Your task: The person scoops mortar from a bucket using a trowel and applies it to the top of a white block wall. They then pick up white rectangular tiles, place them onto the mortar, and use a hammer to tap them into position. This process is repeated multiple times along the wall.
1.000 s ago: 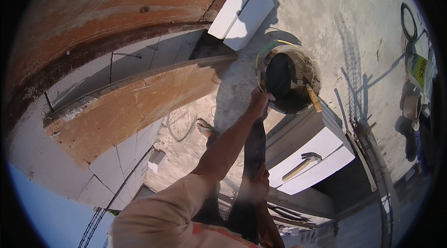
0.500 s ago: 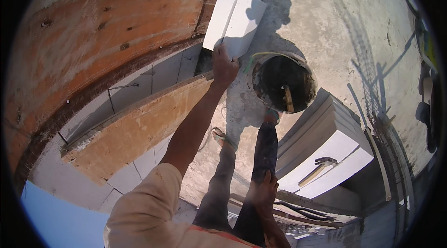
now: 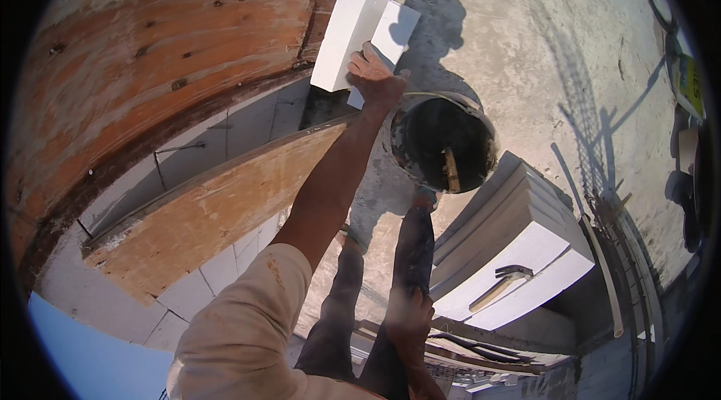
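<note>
My left hand (image 3: 375, 78) grips the upper of two white blocks (image 3: 342, 32) at the top centre, fingers bent on its face; the other block (image 3: 398, 28) shows beside and beneath it. Just below that hand stands a round bucket (image 3: 405, 160) with a dark interior, a thin handle over its rim and a wooden tool handle (image 3: 451, 171) inside. My right hand (image 3: 413, 317) rests on my right leg, fingers loosely spread, holding nothing I can see. A claw hammer (image 3: 496, 287) lies on a stack of white blocks (image 3: 556, 250) at the right.
A long plywood board (image 3: 188, 235) runs along a block wall at the left, below a larger stained wooden panel (image 3: 173, 32). The concrete floor (image 3: 518, 54) extends right, with a pale pipe (image 3: 608, 295), metal lattice and a green-labelled sack (image 3: 687, 88) near the edge.
My left hand has left the bucket, moved up onto the white blocks and shifted the upper one slightly left against the other. The bucket's tool handle now sits lower inside it.
</note>
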Motion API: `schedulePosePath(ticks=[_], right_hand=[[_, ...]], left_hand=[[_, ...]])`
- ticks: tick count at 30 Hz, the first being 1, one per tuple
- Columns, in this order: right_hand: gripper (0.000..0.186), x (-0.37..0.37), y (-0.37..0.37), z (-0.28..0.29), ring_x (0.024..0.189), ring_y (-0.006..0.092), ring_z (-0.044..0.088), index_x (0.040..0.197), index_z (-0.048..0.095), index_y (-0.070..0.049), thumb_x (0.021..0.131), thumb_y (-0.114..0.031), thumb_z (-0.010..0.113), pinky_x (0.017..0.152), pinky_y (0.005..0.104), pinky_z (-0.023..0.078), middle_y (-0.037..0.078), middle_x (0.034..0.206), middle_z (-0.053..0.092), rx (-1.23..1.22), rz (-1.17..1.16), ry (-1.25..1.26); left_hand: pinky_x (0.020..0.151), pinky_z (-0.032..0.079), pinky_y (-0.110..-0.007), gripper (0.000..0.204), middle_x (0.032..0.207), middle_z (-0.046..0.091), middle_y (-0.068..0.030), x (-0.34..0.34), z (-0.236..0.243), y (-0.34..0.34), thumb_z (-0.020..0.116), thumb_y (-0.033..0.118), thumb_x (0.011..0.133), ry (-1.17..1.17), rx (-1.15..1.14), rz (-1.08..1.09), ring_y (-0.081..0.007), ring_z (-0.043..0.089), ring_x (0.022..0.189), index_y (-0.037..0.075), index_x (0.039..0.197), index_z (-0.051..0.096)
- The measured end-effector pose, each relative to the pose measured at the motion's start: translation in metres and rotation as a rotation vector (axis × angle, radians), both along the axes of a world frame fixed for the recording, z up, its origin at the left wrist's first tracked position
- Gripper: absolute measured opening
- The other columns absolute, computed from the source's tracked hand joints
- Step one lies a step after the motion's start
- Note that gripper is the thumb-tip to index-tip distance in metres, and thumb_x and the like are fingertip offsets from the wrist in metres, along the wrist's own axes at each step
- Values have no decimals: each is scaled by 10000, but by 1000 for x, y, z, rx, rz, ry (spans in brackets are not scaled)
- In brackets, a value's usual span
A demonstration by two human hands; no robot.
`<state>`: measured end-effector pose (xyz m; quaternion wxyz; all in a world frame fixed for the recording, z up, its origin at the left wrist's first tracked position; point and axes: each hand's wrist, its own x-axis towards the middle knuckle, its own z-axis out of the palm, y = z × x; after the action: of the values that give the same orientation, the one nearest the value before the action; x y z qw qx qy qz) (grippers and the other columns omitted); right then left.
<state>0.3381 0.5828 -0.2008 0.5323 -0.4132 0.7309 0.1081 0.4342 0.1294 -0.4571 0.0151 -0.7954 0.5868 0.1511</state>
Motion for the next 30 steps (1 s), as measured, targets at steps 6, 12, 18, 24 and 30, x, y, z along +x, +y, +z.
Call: schedulePosePath(ticks=[6, 12, 18, 24, 30], right_hand=[[778, -3, 2, -3, 1245, 501, 515, 1447, 450, 28, 842, -354, 756, 1007, 591, 472, 323, 1388, 493, 7, 2, -6], [780, -1, -5, 1, 1196, 485, 536, 1431, 463, 25, 829, -368, 766, 950, 591, 499, 321, 1386, 489, -14, -11, 13], [761, 5, -31, 7, 1135, 458, 565, 1415, 472, 6, 816, -355, 773, 888, 575, 525, 299, 1331, 505, -96, 57, 69], [666, 18, -59, 40, 1137, 462, 574, 1344, 479, -22, 826, -317, 776, 895, 567, 533, 280, 1263, 518, -1, -21, 84], [625, 44, -29, 39, 1147, 471, 597, 1330, 491, -26, 846, -321, 754, 898, 588, 538, 254, 1224, 580, -256, 100, -128]], left_hand=[[996, 448, -595, 885, 1280, 451, -241, 19, -19, -21, 906, 396, 662, -26, 66, -12, -442, 495, 1224, -10, 1283, 423], [989, 520, -500, 922, 1256, 558, -278, 41, -39, -34, 902, 312, 675, 33, 274, -75, -451, 599, 1194, -69, 1313, 356], [965, 545, -450, 884, 1176, 634, -287, 66, 48, -22, 932, 306, 645, 161, 321, -69, -411, 658, 1137, -96, 1256, 436], [984, 512, -479, 770, 1235, 574, -297, 100, 176, 64, 884, 229, 660, 331, 142, -46, -434, 596, 1176, -76, 1211, 440], [1025, 479, -504, 858, 1256, 579, -296, 143, 357, 181, 875, 239, 667, 450, 251, 168, -459, 584, 1200, -30, 1330, 402]])
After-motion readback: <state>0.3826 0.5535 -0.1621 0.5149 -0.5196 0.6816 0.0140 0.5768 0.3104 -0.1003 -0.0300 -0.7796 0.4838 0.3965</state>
